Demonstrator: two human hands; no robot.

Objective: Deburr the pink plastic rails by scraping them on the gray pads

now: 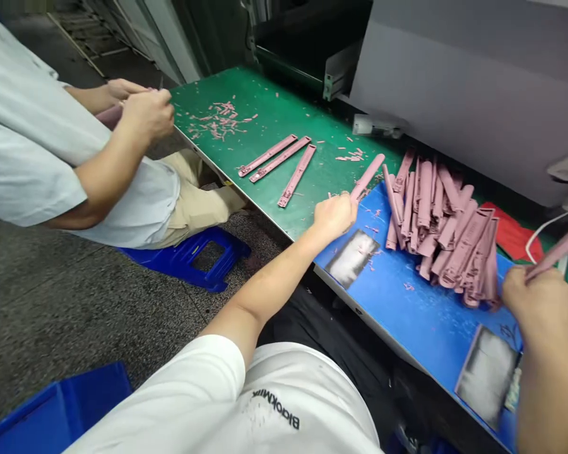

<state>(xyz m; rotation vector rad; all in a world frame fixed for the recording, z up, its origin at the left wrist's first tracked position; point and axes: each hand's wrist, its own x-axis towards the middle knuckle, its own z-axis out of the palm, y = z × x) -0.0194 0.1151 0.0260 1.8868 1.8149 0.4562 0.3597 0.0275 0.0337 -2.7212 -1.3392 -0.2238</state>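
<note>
My left hand (337, 214) is closed around a long pink plastic strip (370, 175), whose rounded end points away over the green table surface. At the right edge, my right hand (544, 306) grips another pink plastic strip (561, 248), which runs out of view; motion blurs this hand somewhat. Between my hands lies a loose pile of pink plastic strips (454, 221) on a blue mat (421, 315). Some show a hollow side with small moulded details. Three more pink strips (296, 175) rest side by side on the green surface to the left of my left hand.
A co-worker (118, 145) sits at the left on a blue stool (199, 258), holding a pink piece. Pink scraps (220, 121) litter the green table (246, 85). Grey-white pads (353, 258) lie on the mat, near a red cloth (511, 233). A grey machine panel (459, 82) stands behind.
</note>
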